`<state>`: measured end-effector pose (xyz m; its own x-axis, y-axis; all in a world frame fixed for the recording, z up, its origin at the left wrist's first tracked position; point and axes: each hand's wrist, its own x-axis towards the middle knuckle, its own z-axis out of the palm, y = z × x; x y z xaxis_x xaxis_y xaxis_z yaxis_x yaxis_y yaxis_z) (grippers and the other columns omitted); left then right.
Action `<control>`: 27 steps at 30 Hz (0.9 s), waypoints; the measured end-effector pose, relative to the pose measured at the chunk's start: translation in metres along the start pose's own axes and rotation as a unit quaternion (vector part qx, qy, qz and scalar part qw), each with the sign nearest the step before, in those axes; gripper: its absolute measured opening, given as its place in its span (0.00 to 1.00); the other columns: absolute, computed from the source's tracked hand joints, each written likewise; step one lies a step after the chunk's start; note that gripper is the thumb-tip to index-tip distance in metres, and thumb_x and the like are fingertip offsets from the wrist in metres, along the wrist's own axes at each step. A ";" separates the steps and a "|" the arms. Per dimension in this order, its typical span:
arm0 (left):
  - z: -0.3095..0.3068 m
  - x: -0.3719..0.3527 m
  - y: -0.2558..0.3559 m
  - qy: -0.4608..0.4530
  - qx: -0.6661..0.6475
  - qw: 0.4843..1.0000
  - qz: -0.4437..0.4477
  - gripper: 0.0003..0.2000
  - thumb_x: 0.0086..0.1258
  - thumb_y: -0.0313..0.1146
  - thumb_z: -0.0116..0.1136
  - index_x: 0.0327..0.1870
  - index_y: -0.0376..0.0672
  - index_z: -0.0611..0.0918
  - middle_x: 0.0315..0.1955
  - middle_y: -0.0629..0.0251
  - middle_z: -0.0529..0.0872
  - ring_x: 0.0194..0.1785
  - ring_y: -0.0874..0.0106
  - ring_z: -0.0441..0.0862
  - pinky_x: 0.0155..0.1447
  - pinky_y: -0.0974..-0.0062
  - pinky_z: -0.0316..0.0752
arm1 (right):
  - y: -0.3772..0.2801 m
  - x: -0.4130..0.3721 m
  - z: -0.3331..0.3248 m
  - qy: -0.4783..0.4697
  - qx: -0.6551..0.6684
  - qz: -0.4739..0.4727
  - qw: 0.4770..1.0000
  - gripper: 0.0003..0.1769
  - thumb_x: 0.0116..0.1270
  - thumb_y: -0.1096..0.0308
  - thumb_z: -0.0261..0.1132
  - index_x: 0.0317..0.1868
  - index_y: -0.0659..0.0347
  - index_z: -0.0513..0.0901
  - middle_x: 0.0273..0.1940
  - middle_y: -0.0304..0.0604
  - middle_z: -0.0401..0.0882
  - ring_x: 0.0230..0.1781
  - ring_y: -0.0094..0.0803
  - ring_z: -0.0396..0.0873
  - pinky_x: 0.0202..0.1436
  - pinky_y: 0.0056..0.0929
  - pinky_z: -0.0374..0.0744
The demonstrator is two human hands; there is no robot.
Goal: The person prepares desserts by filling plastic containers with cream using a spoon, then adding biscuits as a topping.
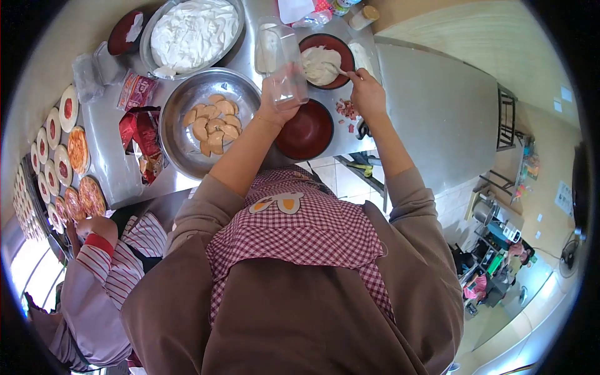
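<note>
My left hand (275,107) is wrapped round a clear plastic container (285,59), held tilted beside the far dark red bowl. Pale cream (319,66) fills much of that far bowl (349,51). My right hand (367,95) grips a spoon (342,72), whose far end is buried in the cream, so its shape is hidden. Just below my hands sits a second dark red bowl (305,130) with nothing in it. Small pinkish chopped pieces (345,109) lie on the metal table by my right wrist.
A steel bowl (178,140) holds several tan slices. Behind it stands a basin (145,50) of white cream. Red packets (142,128) and clear containers (94,69) lie to the left. A co-worker's hand (99,230) is beside several topped dough rounds (78,150) at far left.
</note>
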<state>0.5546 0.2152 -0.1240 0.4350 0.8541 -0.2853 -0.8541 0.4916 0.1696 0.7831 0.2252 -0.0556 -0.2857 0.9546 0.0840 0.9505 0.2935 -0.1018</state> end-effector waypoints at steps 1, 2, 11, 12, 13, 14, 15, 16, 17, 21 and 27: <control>0.006 -0.001 -0.001 0.001 0.001 1.000 -0.004 0.13 0.72 0.42 0.48 0.41 0.41 0.77 0.43 0.64 0.78 0.45 0.56 0.77 0.50 0.54 0.73 | -0.002 0.000 -0.002 -0.014 0.010 0.015 1.000 0.16 0.54 0.75 0.58 0.43 0.54 0.83 0.38 0.38 0.76 0.38 0.38 0.80 0.40 0.35 0.80; 0.012 -0.002 -0.001 0.032 -0.020 0.999 -0.002 0.13 0.72 0.43 0.48 0.39 0.42 0.77 0.42 0.63 0.78 0.46 0.52 0.76 0.49 0.53 0.73 | -0.003 -0.001 -0.002 -0.015 0.010 0.020 1.000 0.16 0.54 0.75 0.58 0.43 0.54 0.83 0.38 0.38 0.76 0.38 0.38 0.80 0.40 0.35 0.80; 0.031 -0.005 0.002 0.096 -0.041 0.995 -0.004 0.13 0.71 0.45 0.50 0.35 0.45 0.77 0.43 0.60 0.78 0.48 0.47 0.74 0.48 0.50 0.73 | -0.024 -0.006 0.014 -0.039 0.157 0.054 0.985 0.14 0.53 0.74 0.59 0.41 0.58 0.85 0.38 0.46 0.79 0.37 0.43 0.80 0.42 0.39 0.79; 0.028 -0.006 0.003 0.080 -0.044 0.996 -0.009 0.13 0.71 0.44 0.49 0.35 0.44 0.77 0.46 0.58 0.75 0.51 0.42 0.72 0.52 0.45 0.72 | -0.026 -0.005 0.015 -0.026 0.182 0.068 0.980 0.13 0.54 0.75 0.59 0.40 0.59 0.85 0.37 0.47 0.79 0.37 0.45 0.80 0.43 0.39 0.78; 0.024 -0.006 0.003 0.080 -0.043 0.996 -0.009 0.13 0.71 0.44 0.49 0.35 0.44 0.77 0.46 0.58 0.75 0.51 0.42 0.72 0.52 0.45 0.72 | -0.027 -0.005 0.016 -0.014 0.207 0.083 0.975 0.13 0.54 0.75 0.59 0.39 0.60 0.86 0.36 0.49 0.80 0.37 0.46 0.80 0.43 0.40 0.77; 0.021 -0.004 0.003 0.070 -0.052 0.996 -0.014 0.13 0.71 0.44 0.50 0.35 0.43 0.77 0.46 0.58 0.76 0.50 0.42 0.73 0.51 0.45 0.72 | -0.028 -0.006 0.016 -0.013 0.207 0.083 0.975 0.13 0.54 0.75 0.59 0.39 0.60 0.86 0.36 0.49 0.80 0.37 0.46 0.80 0.43 0.40 0.77; 0.017 -0.003 0.002 0.059 -0.061 0.996 -0.020 0.13 0.71 0.43 0.51 0.35 0.43 0.77 0.46 0.58 0.77 0.50 0.42 0.74 0.50 0.45 0.73 | -0.028 -0.006 0.017 -0.015 0.239 0.112 0.964 0.12 0.55 0.75 0.59 0.39 0.60 0.86 0.35 0.49 0.80 0.37 0.46 0.80 0.44 0.39 0.77; 0.017 -0.003 0.002 0.058 -0.061 0.996 -0.019 0.13 0.71 0.43 0.51 0.35 0.43 0.77 0.46 0.58 0.77 0.50 0.42 0.74 0.50 0.45 0.73 | -0.028 -0.007 0.018 -0.016 0.271 0.140 0.952 0.12 0.55 0.74 0.59 0.39 0.60 0.86 0.34 0.50 0.80 0.37 0.46 0.80 0.44 0.38 0.77; 0.018 -0.003 0.003 0.061 -0.057 0.996 -0.017 0.13 0.71 0.43 0.51 0.35 0.42 0.77 0.45 0.58 0.78 0.49 0.42 0.75 0.49 0.45 0.74 | -0.026 -0.007 0.022 -0.015 0.271 0.139 0.952 0.12 0.55 0.74 0.59 0.39 0.60 0.86 0.34 0.50 0.80 0.37 0.46 0.80 0.44 0.38 0.77; 0.012 -0.004 0.003 0.058 -0.049 0.997 -0.019 0.13 0.71 0.43 0.50 0.36 0.41 0.77 0.42 0.58 0.80 0.46 0.43 0.77 0.46 0.47 0.76 | -0.019 -0.003 0.030 -0.041 0.334 0.188 0.923 0.12 0.57 0.72 0.60 0.40 0.60 0.86 0.32 0.49 0.81 0.32 0.44 0.79 0.39 0.36 0.77; -0.004 -0.003 0.007 0.001 -0.073 0.997 -0.012 0.11 0.70 0.39 0.51 0.37 0.40 0.76 0.50 0.57 0.76 0.53 0.48 0.75 0.56 0.53 0.71 | -0.028 0.007 0.008 -0.117 0.428 0.331 0.833 0.12 0.62 0.70 0.62 0.45 0.60 0.86 0.24 0.39 0.79 0.16 0.24 0.72 0.20 0.26 0.71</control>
<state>0.5464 0.2151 -0.1259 0.4551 0.8422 -0.2893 -0.8762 0.4814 0.0230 0.7534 0.2237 -0.0603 0.1548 0.8763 -0.4562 0.5029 -0.4673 -0.7271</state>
